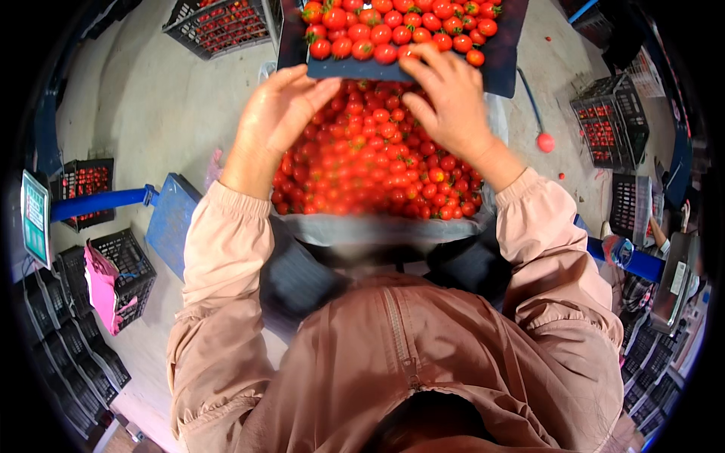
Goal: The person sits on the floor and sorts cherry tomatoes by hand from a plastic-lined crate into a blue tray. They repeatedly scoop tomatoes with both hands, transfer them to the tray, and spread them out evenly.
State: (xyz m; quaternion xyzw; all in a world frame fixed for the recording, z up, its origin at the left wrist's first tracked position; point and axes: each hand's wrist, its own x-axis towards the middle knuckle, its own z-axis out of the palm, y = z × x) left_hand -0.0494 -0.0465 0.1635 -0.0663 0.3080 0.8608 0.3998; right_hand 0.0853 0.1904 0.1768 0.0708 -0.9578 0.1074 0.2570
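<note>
A dark tray point(357, 69) filled with red cherry tomatoes point(380, 34), some with green calyxes, sits at the top of the view. Below its front edge, a heap of cherry tomatoes point(385, 164) fills a container lined with a clear plastic bag point(385, 229). My left hand point(277, 110) is beside the tray's front left corner, palm turned inward, fingers apart and nothing held. Over the front right of the tray, my right hand point(453, 105) has its fingertips at the front row of tomatoes, thumb apart; the hand partly hides them.
Black crates of tomatoes point(226, 25), point(609, 122) stand on the floor to both sides. At left are a blue scale platform point(173, 221), its lit display point(35, 218) and a crate with pink material point(102, 283). Stacked crates point(73, 351) line the lower left. Another person's arm point(658, 233) shows at far right.
</note>
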